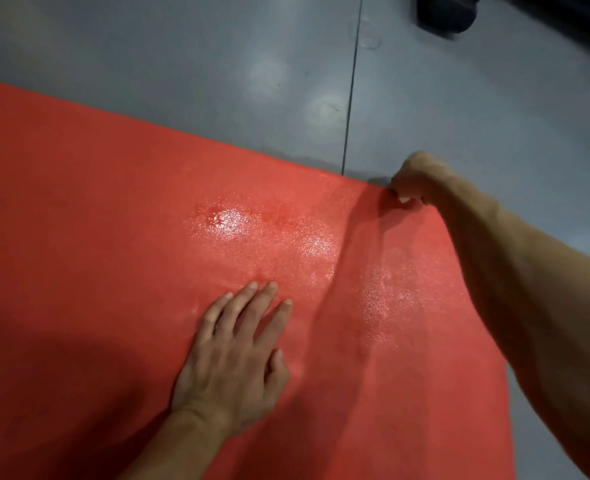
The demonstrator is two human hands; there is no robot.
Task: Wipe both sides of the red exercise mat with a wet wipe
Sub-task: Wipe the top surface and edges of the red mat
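The red exercise mat (113, 237) lies spread over the grey floor and fills most of the view, with shiny wet patches near its middle. My left hand (238, 351) presses flat on the mat, fingers straight and spread. My right hand (414, 181) pinches the mat's far corner, fingers curled round the edge, and a raised fold runs from that corner down toward my left hand. No wet wipe shows in either hand.
Grey floor (217, 64) with a dark seam (352, 98) lies beyond the mat. A black object (449, 10) sits at the top right on the floor. A strip of floor also shows along the mat's right edge.
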